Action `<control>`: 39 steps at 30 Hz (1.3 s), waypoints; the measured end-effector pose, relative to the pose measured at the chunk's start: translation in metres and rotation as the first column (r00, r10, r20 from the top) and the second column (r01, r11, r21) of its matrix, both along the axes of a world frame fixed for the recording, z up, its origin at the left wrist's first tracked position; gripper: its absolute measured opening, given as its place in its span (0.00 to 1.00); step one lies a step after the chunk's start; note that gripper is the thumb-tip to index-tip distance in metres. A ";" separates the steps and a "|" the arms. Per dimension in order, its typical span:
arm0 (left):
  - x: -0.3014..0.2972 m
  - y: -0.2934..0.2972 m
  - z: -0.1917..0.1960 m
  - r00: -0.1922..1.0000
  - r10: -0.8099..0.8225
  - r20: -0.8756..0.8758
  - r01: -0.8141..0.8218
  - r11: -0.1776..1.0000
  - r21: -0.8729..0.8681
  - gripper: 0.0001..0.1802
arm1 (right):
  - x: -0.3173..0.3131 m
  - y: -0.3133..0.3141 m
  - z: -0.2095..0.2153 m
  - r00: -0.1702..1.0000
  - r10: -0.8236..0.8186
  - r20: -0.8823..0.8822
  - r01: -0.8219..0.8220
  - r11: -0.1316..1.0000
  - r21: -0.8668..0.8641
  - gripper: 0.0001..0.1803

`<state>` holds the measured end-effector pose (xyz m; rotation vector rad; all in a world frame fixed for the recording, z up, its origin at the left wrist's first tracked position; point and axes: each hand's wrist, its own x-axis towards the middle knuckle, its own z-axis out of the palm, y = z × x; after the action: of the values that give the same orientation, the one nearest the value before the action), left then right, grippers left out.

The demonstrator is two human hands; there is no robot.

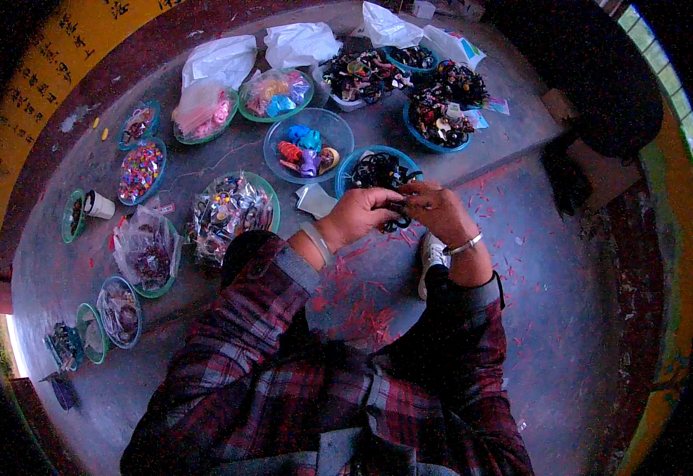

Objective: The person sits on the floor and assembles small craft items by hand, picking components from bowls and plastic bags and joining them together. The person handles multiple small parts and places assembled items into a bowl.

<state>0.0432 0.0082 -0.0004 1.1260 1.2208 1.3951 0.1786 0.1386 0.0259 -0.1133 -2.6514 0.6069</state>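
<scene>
Black looped bundle (398, 223): thin, cord-like, pinched between both hands, at the near side of a round blue plastic basket (342, 178) with more tangled black loops. Left hand (356, 216) angled inward, thumb and fingers narrowed on the bundle. Right hand (442, 213) bent at the wrist, fingers curled in, fingertips also on it; exact contact too small to tell.

Bands (381, 168) lie in a basin (342, 174) beyond the left hand (357, 216), right of bagged items (233, 208).
</scene>
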 end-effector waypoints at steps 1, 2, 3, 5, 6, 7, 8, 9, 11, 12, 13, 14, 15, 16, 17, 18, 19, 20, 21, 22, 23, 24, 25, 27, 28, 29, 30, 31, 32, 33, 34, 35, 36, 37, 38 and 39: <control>0.000 0.000 -0.001 1.000 0.006 -0.016 -0.006 1.000 0.012 0.15 | 0.000 -0.001 -0.002 1.000 -0.027 0.013 0.029 0.986 -0.166 0.07; 0.000 -0.001 -0.001 1.000 0.010 -0.024 -0.010 1.000 0.015 0.15 | 0.001 -0.003 -0.004 0.998 -0.051 0.030 0.058 0.944 -0.326 0.08; 0.000 0.001 0.000 1.000 0.005 -0.029 -0.005 1.000 0.021 0.16 | 0.004 -0.004 -0.004 0.995 -0.082 0.053 0.097 0.875 -0.474 0.08; 0.001 0.002 0.002 0.999 -0.005 -0.046 0.005 1.000 0.008 0.17 | 0.006 0.008 -0.028 0.986 -0.144 0.081 0.164 0.902 -0.400 0.09; -0.001 0.001 0.001 0.998 -0.004 -0.056 0.004 1.000 -0.012 0.18 | 0.002 0.004 -0.024 0.982 -0.164 0.095 0.189 0.890 -0.415 0.10; -0.003 0.000 0.000 0.998 -0.005 -0.065 0.003 0.999 -0.033 0.19 | -0.001 0.000 -0.020 0.977 -0.185 0.109 0.214 0.878 -0.429 0.10; -0.005 -0.001 -0.001 0.998 0.002 -0.064 -0.005 0.999 -0.048 0.19 | -0.001 -0.005 -0.013 0.971 -0.203 0.127 0.240 0.838 -0.491 0.09; -0.005 0.000 0.000 0.998 0.004 -0.064 -0.007 0.998 -0.062 0.18 | -0.001 -0.010 -0.003 0.963 -0.226 0.147 0.269 0.792 -0.548 0.09; -0.005 -0.001 0.001 0.998 0.009 -0.069 -0.015 0.997 -0.075 0.18 | -0.002 -0.008 -0.012 0.957 -0.264 0.117 0.278 0.729 -0.626 0.07; -0.005 0.000 0.004 0.997 0.011 -0.075 -0.017 0.997 -0.075 0.18 | -0.003 -0.006 -0.017 0.952 -0.287 0.103 0.281 0.694 -0.662 0.06; -0.004 0.000 0.007 0.997 0.013 -0.081 -0.019 0.997 -0.075 0.18 | -0.001 -0.002 -0.021 0.967 -0.236 0.095 0.237 0.704 -0.670 0.09; -0.003 0.001 0.009 0.995 0.011 -0.101 -0.019 0.996 -0.084 0.17 | 0.002 0.003 -0.025 0.979 -0.184 0.085 0.193 0.711 -0.676 0.12; -0.004 0.001 0.010 0.992 0.016 -0.122 -0.028 0.995 -0.095 0.17 | 0.000 0.002 -0.021 0.989 -0.124 0.074 0.141 0.716 -0.684 0.15; -0.005 0.000 0.010 0.989 0.020 -0.143 -0.036 0.994 -0.105 0.17 | 0.000 0.000 -0.017 0.986 -0.116 0.116 0.164 0.638 -0.752 0.19; -0.005 0.000 0.010 0.991 0.053 -0.123 -0.059 0.997 -0.052 0.16 | 0.001 -0.002 -0.010 0.982 -0.104 0.156 0.188 0.555 -0.811 0.24; -0.004 0.000 0.009 0.992 0.082 -0.100 -0.082 0.997 0.003 0.14 | 0.001 -0.006 0.000 0.976 -0.089 0.197 0.215 0.466 -0.858 0.28; -0.003 0.000 0.008 0.991 0.110 -0.077 -0.106 0.993 0.057 0.13 | 0.001 -0.009 0.009 0.975 -0.057 0.215 0.212 0.533 -0.819 0.31; -0.005 0.000 0.006 0.991 0.107 -0.076 -0.105 0.994 0.035 0.13 | 0.001 -0.012 0.016 0.972 -0.026 0.235 0.204 0.598 -0.775 0.33; -0.006 0.000 0.004 0.992 0.102 -0.075 -0.101 0.995 0.014 0.14 | 0.001 -0.014 0.018 0.967 -0.018 0.252 0.201 0.663 -0.722 0.33; -0.008 0.001 0.003 0.992 0.097 -0.074 -0.098 0.995 -0.007 0.14 | 0.000 -0.016 0.019 0.963 -0.012 0.268 0.194 0.723 -0.663 0.33; -0.008 0.001 0.001 0.995 0.090 -0.041 -0.091 0.996 -0.010 0.14 | 0.000 -0.017 0.018 0.960 -0.026 0.278 0.193 0.782 -0.593 0.31; -0.008 0.002 0.001 0.997 0.081 -0.007 -0.081 0.997 -0.013 0.15 | 0.000 -0.016 0.014 0.959 -0.042 0.282 0.187 0.837 -0.513 0.28; -0.008 0.002 0.001 0.997 0.072 0.026 -0.072 0.997 -0.015 0.15 | 0.000 -0.015 0.011 0.957 -0.061 0.283 0.183 0.885 -0.428 0.26; -0.005 0.003 -0.002 0.995 0.067 0.074 -0.064 0.997 -0.042 0.16 | -0.001 -0.009 0.000 0.958 -0.095 0.270 0.161 0.958 -0.237 0.21; -0.004 0.003 -0.003 0.993 0.067 0.097 -0.061 0.997 -0.056 0.16 | -0.002 -0.009 -0.002 0.955 -0.101 0.278 0.175 0.951 -0.254 0.19; -0.003 0.003 -0.004 0.992 0.062 0.109 -0.056 0.997 -0.059 0.16 | -0.002 -0.008 -0.003 0.952 -0.108 0.286 0.189 0.944 -0.271 0.17; -0.003 0.003 -0.003 0.991 0.057 0.122 -0.050 0.997 -0.062 0.16 | -0.002 -0.008 -0.004 0.948 -0.116 0.296 0.204 0.936 -0.288 0.15; -0.002 0.004 -0.003 0.989 0.051 0.135 -0.043 0.997 -0.065 0.17 | -0.002 -0.008 -0.005 0.946 -0.126 0.299 0.200 0.952 -0.232 0.15; -0.002 0.004 -0.004 0.983 0.048 0.177 -0.037 0.997 -0.064 0.17 | -0.002 -0.008 -0.006 0.944 -0.137 0.301 0.195 0.965 -0.174 0.15; -0.001 0.005 -0.006 0.975 0.045 0.219 -0.032 0.997 -0.064 0.16 | -0.002 -0.009 -0.006 0.942 -0.147 0.303 0.189 0.975 -0.117 0.15; -0.001 0.006 -0.008 0.965 0.042 0.259 -0.026 0.998 -0.063 0.16 | -0.002 -0.010 -0.005 0.947 -0.154 0.281 0.183 0.980 -0.081 0.15; -0.002 0.007 -0.010 0.970 0.039 0.239 -0.024 0.998 -0.064 0.16 | -0.002 -0.013 -0.003 0.953 -0.160 0.259 0.177 0.983 -0.045 0.16; -0.002 0.007 -0.011 0.975 0.036 0.218 -0.022 0.998 -0.064 0.16 | -0.002 -0.015 -0.002 0.958 -0.165 0.235 0.172 0.985 -0.009 0.16; -0.003 0.007 -0.011 0.980 0.033 0.197 -0.021 0.998 -0.064 0.16 | -0.003 -0.015 -0.001 0.955 -0.169 0.243 0.159 0.986 0.059 0.17; -0.003 0.007 -0.012 0.990 0.041 0.136 -0.032 0.997 -0.067 0.15 | -0.005 -0.015 -0.001 0.953 -0.173 0.250 0.145 0.981 0.127 0.18; -0.003 0.007 -0.011 0.996 0.047 0.076 -0.042 0.997 -0.069 0.15 | -0.005 -0.015 -0.001 0.949 -0.179 0.258 0.131 0.972 0.195 0.19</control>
<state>0.0401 0.0155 -0.0111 0.9949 1.2344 1.4077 0.1736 0.1234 0.0247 -0.3769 -2.9123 0.3224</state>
